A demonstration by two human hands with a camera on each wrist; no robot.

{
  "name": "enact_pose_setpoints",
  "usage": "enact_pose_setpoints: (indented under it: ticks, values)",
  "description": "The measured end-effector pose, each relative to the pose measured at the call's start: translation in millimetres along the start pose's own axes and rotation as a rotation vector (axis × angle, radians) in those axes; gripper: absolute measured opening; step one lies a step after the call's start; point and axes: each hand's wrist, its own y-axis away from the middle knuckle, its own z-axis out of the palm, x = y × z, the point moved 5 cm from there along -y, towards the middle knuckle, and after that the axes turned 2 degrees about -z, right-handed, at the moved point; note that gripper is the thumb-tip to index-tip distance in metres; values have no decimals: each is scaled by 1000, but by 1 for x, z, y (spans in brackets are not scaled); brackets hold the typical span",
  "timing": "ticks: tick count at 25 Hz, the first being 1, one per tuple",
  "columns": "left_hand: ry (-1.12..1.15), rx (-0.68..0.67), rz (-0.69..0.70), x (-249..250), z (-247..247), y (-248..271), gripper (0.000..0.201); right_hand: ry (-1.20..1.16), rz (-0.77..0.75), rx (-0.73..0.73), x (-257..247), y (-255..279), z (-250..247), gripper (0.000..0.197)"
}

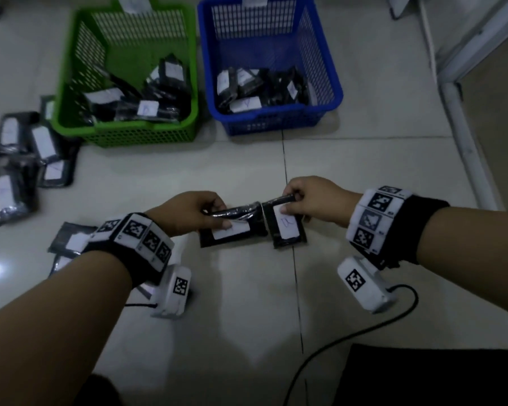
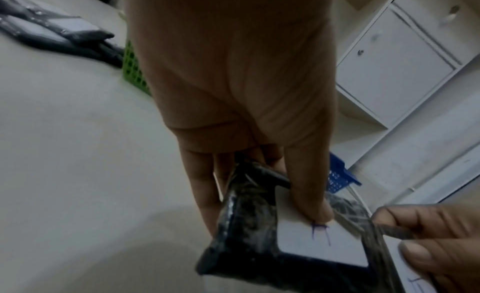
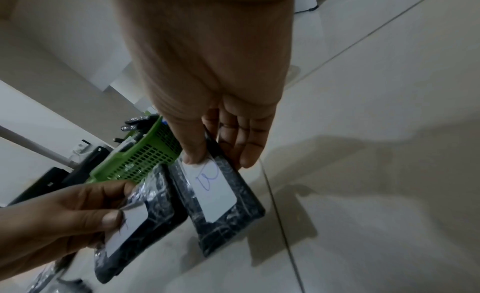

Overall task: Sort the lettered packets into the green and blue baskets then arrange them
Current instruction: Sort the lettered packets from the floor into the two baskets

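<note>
- Left hand pinches a black packet, thumb on its white label.
- Right hand pinches a second packet, the two edges touching, above the floor.

Both forearms are bare. Each wrist wears a black fabric band and, over it, a ring of white square tiles printed with black-and-white coded patterns; the left wrist has the same black band and tiles. Below each wrist, at about 6 o'clock from the band, hangs a white box-shaped camera unit with one coded square on its face; the left one looks the same. A thin black cable goes out from the right unit.
</note>
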Motion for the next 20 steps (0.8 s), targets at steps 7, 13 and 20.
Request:
enact_pose_setpoints:
  ticks: [7,13,20]
  values:
    - [144,60,96,43,-150,11,66,-262,-78,146,-88,-51,-54,15]
    - [347,235,140,20,-263,30,8,-573,-44,296,-168,-133,-61,12]
    - [871,486,142,-60,-288,12,21,-741,157,493,-193,-218,-10,26]
